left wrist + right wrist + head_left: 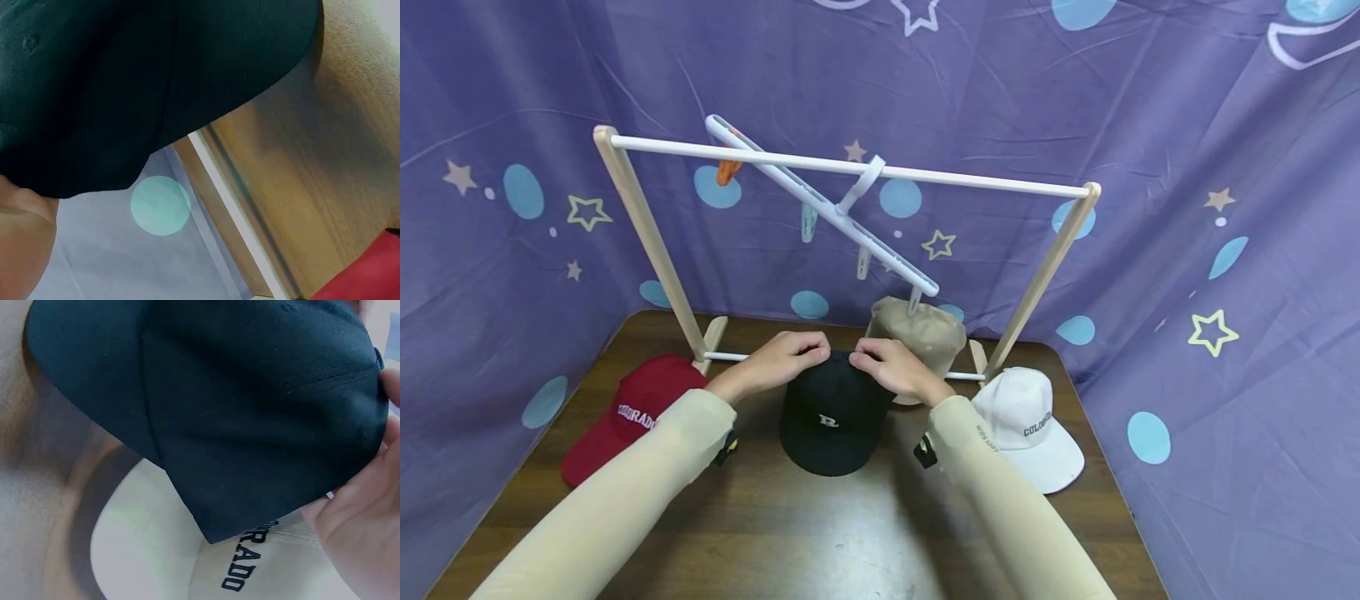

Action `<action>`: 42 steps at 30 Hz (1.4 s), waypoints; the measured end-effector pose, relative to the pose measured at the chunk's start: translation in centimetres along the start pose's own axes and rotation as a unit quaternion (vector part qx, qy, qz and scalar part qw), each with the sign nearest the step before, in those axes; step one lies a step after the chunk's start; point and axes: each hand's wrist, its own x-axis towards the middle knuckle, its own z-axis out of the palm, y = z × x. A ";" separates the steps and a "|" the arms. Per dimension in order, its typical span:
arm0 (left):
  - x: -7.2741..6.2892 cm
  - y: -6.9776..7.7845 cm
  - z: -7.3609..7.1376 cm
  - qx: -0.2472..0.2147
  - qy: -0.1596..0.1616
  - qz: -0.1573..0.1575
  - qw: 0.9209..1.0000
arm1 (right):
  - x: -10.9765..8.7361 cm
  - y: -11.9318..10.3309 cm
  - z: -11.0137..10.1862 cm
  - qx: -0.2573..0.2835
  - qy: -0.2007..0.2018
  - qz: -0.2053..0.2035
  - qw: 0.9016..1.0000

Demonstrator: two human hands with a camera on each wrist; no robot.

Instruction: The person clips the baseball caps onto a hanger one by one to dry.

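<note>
A black baseball cap [835, 417] with a small white emblem is held in both hands, its brim facing the wearer of the camera. My left hand [786, 358] pinches the cap's far edge on the left. On the right of that same edge, my right hand [895, 367] grips it between thumb and fingers, as the right wrist view shows from the side of the black cap [262, 412]. Only part of the left hand [25, 237] shows at the cap's edge in the left wrist view.
A wooden rack with a white bar [970, 177] carries a tilted white hanger [820, 200] with several clips, one an orange clip [727, 171]. Around lie a red cap [658, 392], a beige cap [925, 333] and a white cap [1018, 408] on the brown table [805, 533].
</note>
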 end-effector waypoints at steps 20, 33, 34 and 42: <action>1.4 2.4 -1.7 0.063 0.047 0.003 0.997 | -0.7 -4.5 -3.1 -0.016 0.054 -0.035 0.998; 2.6 3.6 -2.3 0.098 0.065 0.013 0.993 | -0.6 -5.7 -4.2 -0.023 0.080 -0.017 0.996; 2.7 3.7 -2.3 0.101 0.067 0.015 0.993 | -0.6 -5.7 -4.3 -0.023 0.082 -0.018 0.996; 3.6 4.8 -2.7 0.114 0.080 0.021 0.990 | -0.1 -5.0 -5.2 -0.017 0.095 -0.030 0.995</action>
